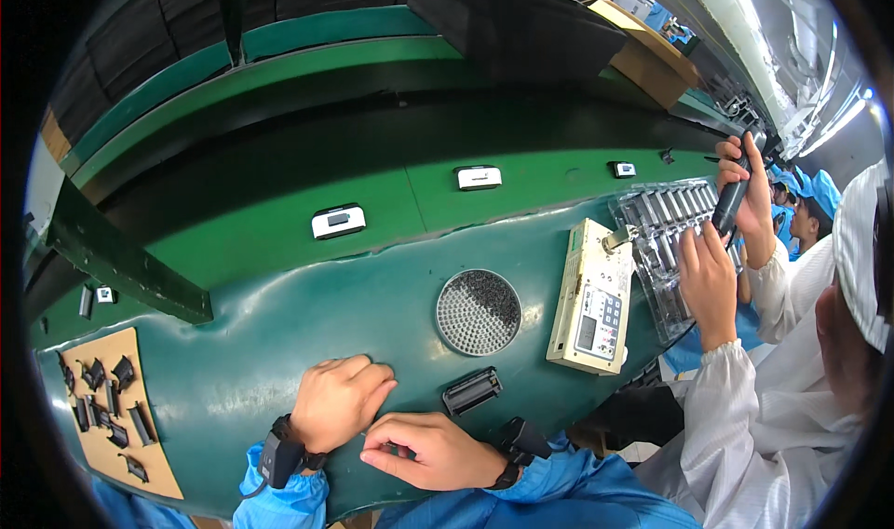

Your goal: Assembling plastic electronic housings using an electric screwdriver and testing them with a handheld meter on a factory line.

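Note:
My left hand rests on the green table mat with its fingers curled into a loose fist. Close beside it, my right hand lies on its edge, thumb and fingers bent together. Nothing shows in either hand. Just beyond my right hand lies a black rectangular plastic housing, tilted slightly and apart from the fingers. Past it sits a round tray with many small holes, its upper right part covered by tiny black pieces. Both wrists wear dark strapped devices.
A cream control box with keypad stands right of the tray. A co-worker's hand reaches over clear plastic trays; the other grips a black powered screwdriver. White-and-black units sit on the green conveyor. Cardboard at left bears black parts.

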`<state>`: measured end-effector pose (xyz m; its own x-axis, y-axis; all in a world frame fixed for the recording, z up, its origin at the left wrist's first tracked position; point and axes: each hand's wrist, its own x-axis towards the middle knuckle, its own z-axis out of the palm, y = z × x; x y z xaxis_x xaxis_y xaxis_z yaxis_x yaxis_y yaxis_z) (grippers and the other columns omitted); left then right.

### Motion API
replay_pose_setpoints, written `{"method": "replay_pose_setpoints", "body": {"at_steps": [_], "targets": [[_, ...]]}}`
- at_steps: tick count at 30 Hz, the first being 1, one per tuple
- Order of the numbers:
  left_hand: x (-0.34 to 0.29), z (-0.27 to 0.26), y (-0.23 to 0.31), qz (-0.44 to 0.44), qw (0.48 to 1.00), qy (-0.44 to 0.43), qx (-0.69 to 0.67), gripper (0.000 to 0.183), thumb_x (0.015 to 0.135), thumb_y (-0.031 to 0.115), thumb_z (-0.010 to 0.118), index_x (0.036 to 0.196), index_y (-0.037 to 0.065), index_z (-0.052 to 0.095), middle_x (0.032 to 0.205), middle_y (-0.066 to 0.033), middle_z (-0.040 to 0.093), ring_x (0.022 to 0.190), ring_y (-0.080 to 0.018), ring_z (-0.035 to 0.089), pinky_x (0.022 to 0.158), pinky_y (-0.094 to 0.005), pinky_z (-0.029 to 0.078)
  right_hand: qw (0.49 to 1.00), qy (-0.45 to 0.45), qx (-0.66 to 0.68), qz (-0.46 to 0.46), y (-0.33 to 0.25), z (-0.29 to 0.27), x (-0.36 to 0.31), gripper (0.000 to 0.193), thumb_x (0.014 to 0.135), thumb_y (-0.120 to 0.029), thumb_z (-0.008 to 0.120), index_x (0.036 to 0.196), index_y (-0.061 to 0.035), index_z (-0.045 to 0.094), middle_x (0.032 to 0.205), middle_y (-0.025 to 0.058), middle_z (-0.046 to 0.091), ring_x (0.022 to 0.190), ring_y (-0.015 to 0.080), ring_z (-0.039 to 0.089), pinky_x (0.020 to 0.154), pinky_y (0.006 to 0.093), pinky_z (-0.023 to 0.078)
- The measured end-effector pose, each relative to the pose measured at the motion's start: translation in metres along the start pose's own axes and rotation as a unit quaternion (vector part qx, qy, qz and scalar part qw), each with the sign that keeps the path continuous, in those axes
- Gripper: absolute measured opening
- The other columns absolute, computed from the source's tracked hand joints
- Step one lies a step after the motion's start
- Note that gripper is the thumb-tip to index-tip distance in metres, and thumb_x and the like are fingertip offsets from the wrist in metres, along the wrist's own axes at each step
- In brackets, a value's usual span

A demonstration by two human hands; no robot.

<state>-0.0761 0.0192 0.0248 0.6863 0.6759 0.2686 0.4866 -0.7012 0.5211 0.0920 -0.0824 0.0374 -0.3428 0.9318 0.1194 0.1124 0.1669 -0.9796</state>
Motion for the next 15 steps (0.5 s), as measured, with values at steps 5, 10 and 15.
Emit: {"method": "replay_pose_setpoints", "body": {"at_steps": [5,10,15], "targets": [[0.002,-0.003,0.005,0.001,1.000,-0.007,0.001,0.012,0.087,0.019,0.080,0.092,0.010,0.074,0.078,-0.0066,0.064,0.068,-0.0318,0.067,0.061,-0.0437,0.053,1.000,0.008,-0.007,-0.007,-0.006,-0.002,-0.001,0.019,0.102,-0.020,0.070,0.103,-0.0021,0.065,0.093,0.0083,0.068,0.068,0.0202,0.063,0.064,0.0326,0.052],[0.004,-0.005,0.011,-0.006,1.000,-0.011,-0.004,0.011,0.088,0.020,0.079,0.092,0.011,0.074,0.080,-0.0067,0.064,0.069,-0.0325,0.067,0.063,-0.0441,0.054,1.000,-0.001,-0.021,-0.015,-0.007,-0.007,-0.003,0.014,0.098,-0.013,0.075,0.103,-0.0019,0.068,0.098,0.0053,0.071,0.070,0.0133,0.064,0.060,0.0276,0.052],[0.005,-0.005,0.016,-0.019,1.000,-0.022,-0.007,0.010,0.089,0.021,0.077,0.093,0.013,0.075,0.081,-0.0069,0.064,0.071,-0.0332,0.067,0.065,-0.0446,0.054,0.999,0.007,-0.027,-0.025,-0.008,-0.009,-0.006,0.015,0.098,-0.014,0.075,0.102,-0.0018,0.067,0.096,0.0055,0.070,0.068,0.0141,0.063,0.059,0.0284,0.051]]}}
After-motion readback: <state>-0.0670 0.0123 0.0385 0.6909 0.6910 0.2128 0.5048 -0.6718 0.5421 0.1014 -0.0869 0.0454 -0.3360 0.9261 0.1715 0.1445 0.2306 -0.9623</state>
